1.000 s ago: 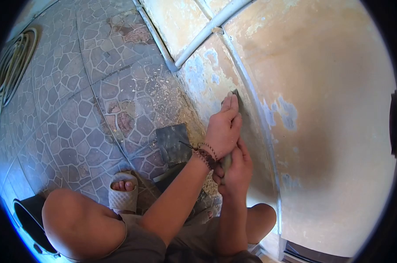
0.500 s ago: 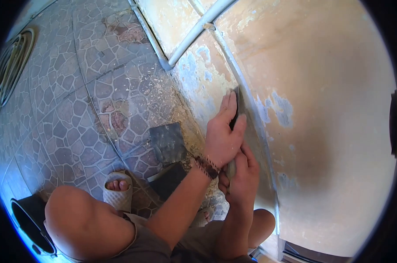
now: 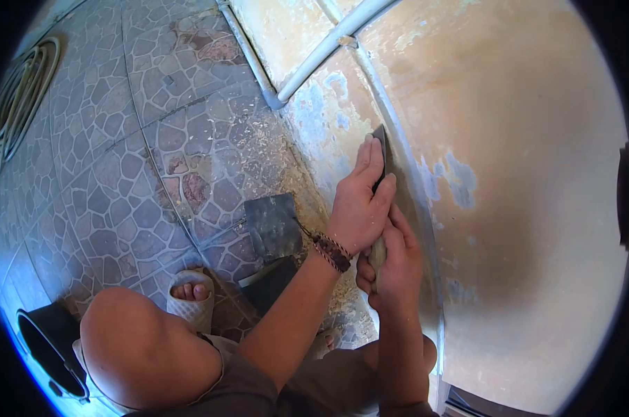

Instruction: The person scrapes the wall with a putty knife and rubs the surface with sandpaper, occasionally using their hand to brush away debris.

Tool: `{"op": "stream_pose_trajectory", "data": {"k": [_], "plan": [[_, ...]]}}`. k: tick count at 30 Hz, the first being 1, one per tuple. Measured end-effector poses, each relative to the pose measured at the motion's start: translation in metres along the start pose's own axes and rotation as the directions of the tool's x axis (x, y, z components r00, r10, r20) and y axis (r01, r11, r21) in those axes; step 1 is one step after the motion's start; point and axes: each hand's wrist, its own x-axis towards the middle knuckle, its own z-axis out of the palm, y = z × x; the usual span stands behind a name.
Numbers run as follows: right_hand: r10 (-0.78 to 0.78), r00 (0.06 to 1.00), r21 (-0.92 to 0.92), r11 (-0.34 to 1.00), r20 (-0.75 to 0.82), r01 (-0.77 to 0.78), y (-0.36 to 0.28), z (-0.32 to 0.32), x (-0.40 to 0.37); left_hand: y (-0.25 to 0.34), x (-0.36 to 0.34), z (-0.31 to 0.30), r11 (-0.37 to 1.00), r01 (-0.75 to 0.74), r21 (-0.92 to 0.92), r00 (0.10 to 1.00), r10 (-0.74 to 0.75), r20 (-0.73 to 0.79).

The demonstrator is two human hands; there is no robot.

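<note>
A scraper (image 3: 379,133) with a dark blade and a pale handle lies against the lower strip of wall, its tip pointing away from me. My right hand (image 3: 398,263) is wrapped round the handle. Further forward, my left hand (image 3: 360,208), with a braided bracelet (image 3: 332,252) at the wrist, is closed on the blade, fingers on one side and thumb on the other. Flaking paint and bluish bare patches (image 3: 316,111) mark the wall near the blade. The blade's lower part is hidden by my left hand.
Paint chips (image 3: 259,142) litter the stone-patterned floor (image 3: 99,181) by the wall. Dark flat square pieces (image 3: 271,226) lie near my foot. A pipe (image 3: 321,52) runs along the wall. At left are a coiled hose (image 3: 24,104) and a black bucket (image 3: 50,351).
The scraper and both hands have slid a little forward along the wall, with the grip unchanged. The whole view has shifted slightly.
</note>
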Motion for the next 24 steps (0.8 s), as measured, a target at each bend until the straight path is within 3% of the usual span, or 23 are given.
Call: {"op": "stream_pose_trajectory", "data": {"k": [6, 9, 12, 15, 17, 21, 23, 24], "plan": [[-0.035, 0.999, -0.013, 0.999, -0.018, 0.034, 0.001, 0.005, 0.005, -0.003, 0.007, 0.001, 0.987, -0.077, 0.142, 0.996, 0.083, -0.033], [-0.015, 1.000, 0.044, 0.999, -0.013, 0.016, 0.006, 0.013, 0.004, 0.001, 0.010, -0.010, 0.996, 0.012, 0.089, 1.000, -0.014, 0.025], [-0.033, 0.999, 0.064, 0.997, -0.020, 0.035, 0.007, 0.020, -0.001, 0.005, 0.008, -0.012, 0.977, -0.004, 0.211, 0.994, -0.019, 0.104], [-0.012, 0.998, 0.055, 0.998, -0.064, 0.016, 0.017, 0.021, 0.000, 0.002, 0.010, -0.019, 0.988, -0.020, 0.154, 0.996, 0.007, 0.085], [0.024, 0.997, 0.072, 0.997, -0.076, -0.018, 0.011, 0.015, -0.002, 0.003, 0.004, -0.014, 0.968, -0.048, 0.248, 0.993, 0.019, 0.119], [-0.059, 0.998, 0.043, 0.997, -0.016, 0.059, 0.008, 0.014, 0.008, -0.001, 0.008, -0.008, 0.951, -0.115, 0.287, 0.992, 0.094, 0.086], [-0.016, 1.000, 0.029, 0.999, -0.011, 0.016, 0.002, 0.017, 0.018, 0.010, 0.023, -0.016, 0.978, 0.097, 0.184, 0.992, -0.109, 0.057], [-0.022, 0.999, 0.021, 1.000, -0.037, 0.023, 0.007, 0.016, 0.011, 0.010, 0.023, -0.016, 0.981, 0.102, 0.166, 0.992, -0.112, 0.055]]}}
